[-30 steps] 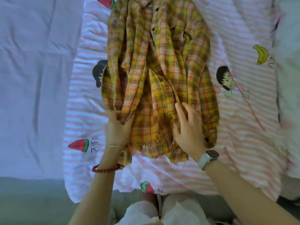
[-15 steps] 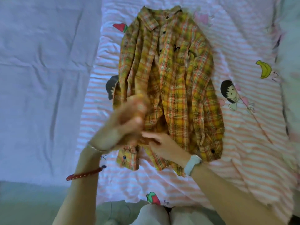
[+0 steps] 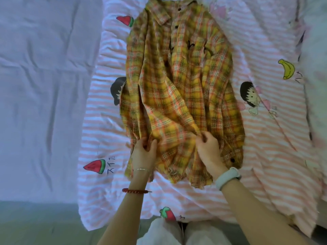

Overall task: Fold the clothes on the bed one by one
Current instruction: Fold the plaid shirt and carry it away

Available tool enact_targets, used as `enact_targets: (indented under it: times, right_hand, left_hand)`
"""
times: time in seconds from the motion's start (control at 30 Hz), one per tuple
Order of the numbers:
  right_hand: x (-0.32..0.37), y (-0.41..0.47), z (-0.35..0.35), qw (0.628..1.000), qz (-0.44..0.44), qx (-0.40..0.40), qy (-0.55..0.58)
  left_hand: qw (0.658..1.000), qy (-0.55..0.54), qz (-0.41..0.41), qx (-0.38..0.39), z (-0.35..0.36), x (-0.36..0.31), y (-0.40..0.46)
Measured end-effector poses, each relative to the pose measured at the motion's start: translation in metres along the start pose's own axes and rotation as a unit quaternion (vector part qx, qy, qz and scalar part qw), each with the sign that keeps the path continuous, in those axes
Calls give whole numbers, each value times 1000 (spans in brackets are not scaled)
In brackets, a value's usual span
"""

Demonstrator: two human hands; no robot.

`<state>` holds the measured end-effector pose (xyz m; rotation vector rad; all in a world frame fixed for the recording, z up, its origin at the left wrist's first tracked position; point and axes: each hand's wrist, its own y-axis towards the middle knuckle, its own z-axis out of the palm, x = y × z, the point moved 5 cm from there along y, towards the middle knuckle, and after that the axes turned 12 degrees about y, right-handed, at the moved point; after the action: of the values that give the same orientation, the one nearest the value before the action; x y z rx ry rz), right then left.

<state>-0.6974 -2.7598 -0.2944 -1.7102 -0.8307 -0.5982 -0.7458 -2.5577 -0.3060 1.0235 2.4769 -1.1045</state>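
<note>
From the head camera I see the yellow plaid shirt [image 3: 178, 89] lying on the pink striped cartoon quilt [image 3: 265, 156], its long axis running straight away from me, collar at the far end and frayed hem nearest my body. My left hand [image 3: 144, 153] grips a bunch of the fabric near the left lower edge, fingers curled round it. My right hand [image 3: 208, 147] pinches a fold of cloth near the middle of the lower part. Both hands sit at the hem end, about equally near, so I judge the next move carries the hem away from me toward the collar.
</note>
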Motion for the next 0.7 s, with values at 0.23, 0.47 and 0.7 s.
enact_targets:
  times: [0.23,0.47,0.7]
  right_hand:
    - [9,23,-72,984,-40,-174,23]
    - [18,7,-60,990,-103,-84,-52]
    - [43,-46,-5,988,-134,15,71]
  left_hand:
    - [996,62,-5,65,27,-25,18]
    - [979,-87,69,-173,-52,-14,-12]
    - [964,-144,37,-221,-132,28,-23]
